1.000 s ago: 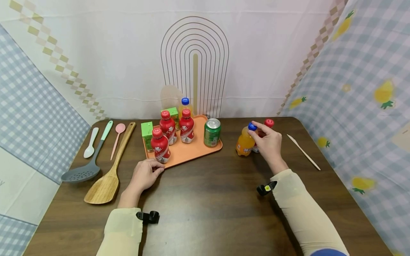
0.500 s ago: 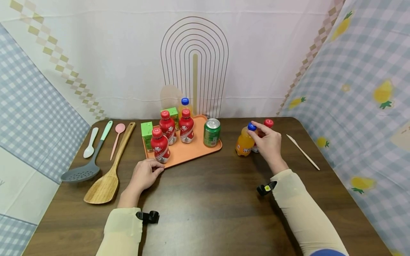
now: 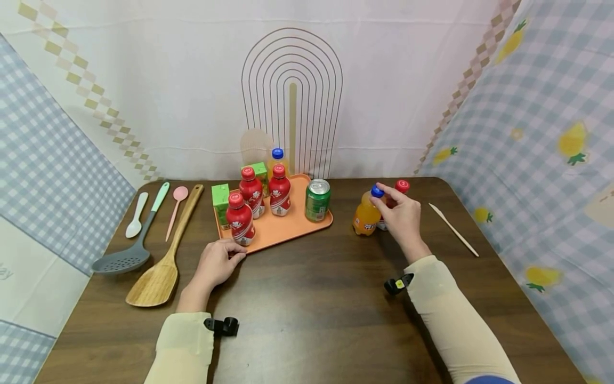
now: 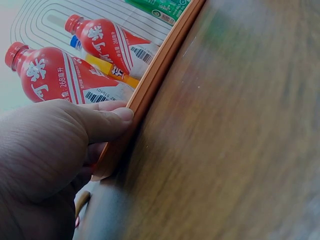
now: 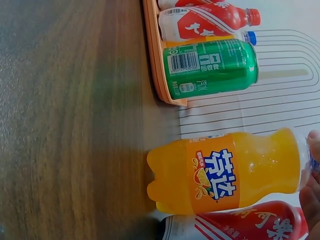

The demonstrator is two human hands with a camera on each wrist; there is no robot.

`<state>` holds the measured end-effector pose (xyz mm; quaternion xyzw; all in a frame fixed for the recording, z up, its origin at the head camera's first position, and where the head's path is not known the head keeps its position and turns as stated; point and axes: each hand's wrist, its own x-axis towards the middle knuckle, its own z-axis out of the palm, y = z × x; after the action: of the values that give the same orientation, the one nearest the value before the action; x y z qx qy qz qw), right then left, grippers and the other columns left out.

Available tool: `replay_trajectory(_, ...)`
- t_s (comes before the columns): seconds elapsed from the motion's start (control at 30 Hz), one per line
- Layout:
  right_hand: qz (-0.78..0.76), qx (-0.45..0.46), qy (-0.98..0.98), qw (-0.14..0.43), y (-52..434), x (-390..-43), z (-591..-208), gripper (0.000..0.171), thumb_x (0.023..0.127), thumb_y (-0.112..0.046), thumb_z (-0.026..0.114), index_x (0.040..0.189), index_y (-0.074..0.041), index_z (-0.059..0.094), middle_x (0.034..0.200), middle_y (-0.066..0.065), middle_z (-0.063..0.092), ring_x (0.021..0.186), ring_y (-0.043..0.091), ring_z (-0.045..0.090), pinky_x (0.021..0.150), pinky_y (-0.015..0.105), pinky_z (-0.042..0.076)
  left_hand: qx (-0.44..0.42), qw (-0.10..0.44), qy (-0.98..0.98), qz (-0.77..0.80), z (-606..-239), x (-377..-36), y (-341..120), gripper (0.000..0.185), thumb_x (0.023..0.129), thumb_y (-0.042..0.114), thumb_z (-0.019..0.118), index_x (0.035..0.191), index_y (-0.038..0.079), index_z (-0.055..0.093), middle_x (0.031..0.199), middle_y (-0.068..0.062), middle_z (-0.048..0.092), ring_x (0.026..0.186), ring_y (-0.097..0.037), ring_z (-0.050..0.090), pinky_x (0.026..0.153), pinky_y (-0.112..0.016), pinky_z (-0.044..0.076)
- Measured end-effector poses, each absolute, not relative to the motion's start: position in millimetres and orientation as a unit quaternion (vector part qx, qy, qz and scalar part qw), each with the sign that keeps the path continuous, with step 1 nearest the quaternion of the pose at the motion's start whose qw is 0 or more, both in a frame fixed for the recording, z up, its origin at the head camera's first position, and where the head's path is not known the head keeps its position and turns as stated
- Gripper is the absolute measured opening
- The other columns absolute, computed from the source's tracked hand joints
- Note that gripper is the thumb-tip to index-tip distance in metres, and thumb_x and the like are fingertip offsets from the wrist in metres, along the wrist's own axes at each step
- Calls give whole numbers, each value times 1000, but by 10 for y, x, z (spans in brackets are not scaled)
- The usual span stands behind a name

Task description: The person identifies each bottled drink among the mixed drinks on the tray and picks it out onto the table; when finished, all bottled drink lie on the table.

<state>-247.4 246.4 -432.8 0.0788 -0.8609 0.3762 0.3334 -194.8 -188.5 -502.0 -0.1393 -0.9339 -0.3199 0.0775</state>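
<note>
My left hand point(image 3: 219, 262) pinches the near rim of an orange tray point(image 3: 278, 229); in the left wrist view its thumb lies on the outer wall. On the tray stand three red bottles point(image 3: 241, 220), two green drink cartons point(image 3: 220, 200), a green can point(image 3: 317, 200) at the right corner, and an orange soda bottle point(image 3: 277, 156) at the back, mostly hidden. Right of the tray, my right hand point(image 3: 402, 216) pinches the blue cap of another orange soda bottle point(image 5: 215, 172). Close behind that bottle is a further red bottle point(image 5: 250, 222), partly covered by my hand.
Left of the tray lie a white spoon point(image 3: 136, 216), a grey slotted turner point(image 3: 122, 260) with a mint handle, a pink spoon point(image 3: 177, 208) and a wooden spatula point(image 3: 155, 282). A thin wooden stick point(image 3: 453, 229) lies at the right. Fabric hangs behind and beside the table.
</note>
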Motion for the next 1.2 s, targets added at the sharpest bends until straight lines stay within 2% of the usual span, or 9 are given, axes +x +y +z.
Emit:
replay_trajectory(0.23,359,83,-863,345,2448,-2458,-4352,37,82,-26,77,118,-18,71,90,4,72,65,11,57,60,11,44,-141,76,-933,-321,-5010,-1935,-1880,5,84,15,75,85,9,77,94,-2,71,93,-25,65,83,-46,48)
replay_trajectory(0.3,355,86,-863,348,2443,-2449,-4356,37,82,-25,77,118,-18,71,94,4,73,67,13,59,63,12,45,-142,77,-933,-321,-5015,-1932,-1878,6,84,15,75,84,9,77,94,-2,71,92,-25,65,83,-46,48)
replay_trajectory(0.47,353,105,-858,359,2451,-2429,-4293,38,82,-22,77,119,-17,70,115,0,69,90,17,68,77,22,52,-143,80,-933,-321,-5023,-1934,-1876,5,84,14,75,84,9,77,94,-2,71,92,-25,65,83,-46,48)
replay_trajectory(0.53,359,114,-849,370,2461,-2407,-4223,38,82,-19,77,119,-15,70,118,0,68,95,20,68,78,25,53,-143,81,-932,-322,-5023,-1935,-1875,5,84,14,76,84,9,77,94,-2,71,92,-25,65,83,-46,48)
replay_trajectory(0.63,379,118,-831,391,2485,-2371,-4091,34,82,-15,78,115,-12,72,109,4,71,88,19,69,76,22,53,-142,80,-932,-322,-5019,-1935,-1877,4,84,14,75,84,10,77,94,-2,71,92,-25,65,83,-46,48)
replay_trajectory(0.73,403,112,-815,400,2528,-2341,-3964,30,83,-12,76,112,-11,73,101,5,72,81,10,67,72,14,50,-141,80,-932,-323,-5016,-1933,-1883,4,84,13,75,84,10,77,95,-2,71,93,-25,65,83,-46,48)
replay_trajectory(0.87,432,104,-801,400,2592,-2302,-3804,26,85,-10,74,110,-8,73,101,6,72,82,-1,64,71,11,47,-143,83,-932,-323,-5013,-1928,-1892,4,84,13,75,84,10,77,95,-2,71,93,-25,65,83,-46,48)
replay_trajectory(1.07,461,99,-788,396,2558,-2134,-3477,24,86,-3,70,109,2,71,101,18,71,83,2,64,70,13,48,-148,88,-932,-319,-5012,-1925,-1892,6,84,14,75,83,9,76,93,-2,71,92,-25,65,82,-46,48)
replay_trajectory(1.2,479,110,-786,375,2495,-2024,-3297,24,87,-3,69,110,2,70,101,21,70,84,4,65,71,13,48,-148,85,-933,-317,-5005,-1933,-1883,4,83,13,76,84,9,77,93,-2,71,92,-24,65,82,-45,48)
